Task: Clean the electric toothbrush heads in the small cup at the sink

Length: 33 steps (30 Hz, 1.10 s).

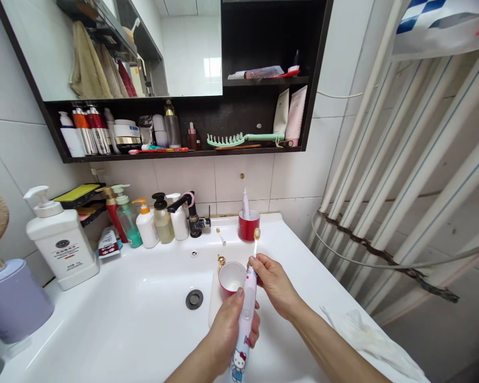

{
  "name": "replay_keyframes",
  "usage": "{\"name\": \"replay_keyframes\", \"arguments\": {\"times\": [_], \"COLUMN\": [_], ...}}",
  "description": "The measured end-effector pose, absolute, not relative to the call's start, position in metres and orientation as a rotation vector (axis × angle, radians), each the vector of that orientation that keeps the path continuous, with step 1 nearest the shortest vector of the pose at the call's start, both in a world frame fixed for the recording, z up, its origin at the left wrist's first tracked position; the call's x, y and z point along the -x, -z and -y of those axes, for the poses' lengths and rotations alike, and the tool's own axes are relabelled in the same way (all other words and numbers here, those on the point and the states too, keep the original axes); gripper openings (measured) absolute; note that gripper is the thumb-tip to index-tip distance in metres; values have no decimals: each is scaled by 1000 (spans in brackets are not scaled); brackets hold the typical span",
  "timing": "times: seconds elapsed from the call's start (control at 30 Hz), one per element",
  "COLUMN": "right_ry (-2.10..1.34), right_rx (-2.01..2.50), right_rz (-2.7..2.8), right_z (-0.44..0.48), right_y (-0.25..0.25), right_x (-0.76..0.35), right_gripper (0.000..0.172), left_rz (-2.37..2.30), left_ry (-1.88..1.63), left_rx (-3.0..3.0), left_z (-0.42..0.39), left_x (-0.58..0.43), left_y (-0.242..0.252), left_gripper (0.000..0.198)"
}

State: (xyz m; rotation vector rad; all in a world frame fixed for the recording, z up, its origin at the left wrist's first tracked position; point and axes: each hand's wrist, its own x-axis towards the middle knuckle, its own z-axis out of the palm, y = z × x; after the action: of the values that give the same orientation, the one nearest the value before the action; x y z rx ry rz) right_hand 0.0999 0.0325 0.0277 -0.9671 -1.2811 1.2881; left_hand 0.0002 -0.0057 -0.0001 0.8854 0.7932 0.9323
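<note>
My left hand [233, 324] is wrapped around the handle of an electric toothbrush [247, 306], pale pink and blue with a cartoon cat near its base. At the top of that handle, the fingers of my right hand [275, 282] pinch the lower part of the brush head [256, 239], which points up and away from me. Just beyond my left hand is a red cup [228, 277] with a white inside, partly hidden by the hand and handle. A loose brush head [221, 236] lies on the sink's back ledge.
Behind stands another red cup [248, 227] holding a pale handle [246, 205]. Several pump bottles [145, 226] line the back left beside the black faucet [195, 221]. The white basin [135, 319] spreads left, a white cloth [363, 335] lies right, and a dark shelf [191, 151] hangs above.
</note>
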Motion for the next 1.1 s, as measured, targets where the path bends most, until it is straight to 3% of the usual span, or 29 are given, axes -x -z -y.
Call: {"name": "replay_keyframes", "arguments": {"times": [0.3,0.5,0.83,1.0,1.1], "right_ry": [-1333,-1175,-1325,-1095,-1179], "right_rx": [932,972,958,1039,1017], "right_rz": [1250,1286,1207,1227,1220], "right_z": [-32,-33,-30,-30,-28], "right_y": [-27,-24,-25,-25,-24], "right_x": [-99,-99,-96,-96,-93], "right_gripper": [25,26,27,28,29], "left_rz": [-819,-874,-774,-796,-798], "left_ry": [-982,-1018,-951,-1005,-1018], "left_rx": [-937,-1059,-919,-1004,-1010], "left_z": [10,5,5,4,2], "left_x": [-3,0,-1,-1,0], "left_y": [-6,1,0,3,3], "left_gripper": [45,43,46,40,39]}}
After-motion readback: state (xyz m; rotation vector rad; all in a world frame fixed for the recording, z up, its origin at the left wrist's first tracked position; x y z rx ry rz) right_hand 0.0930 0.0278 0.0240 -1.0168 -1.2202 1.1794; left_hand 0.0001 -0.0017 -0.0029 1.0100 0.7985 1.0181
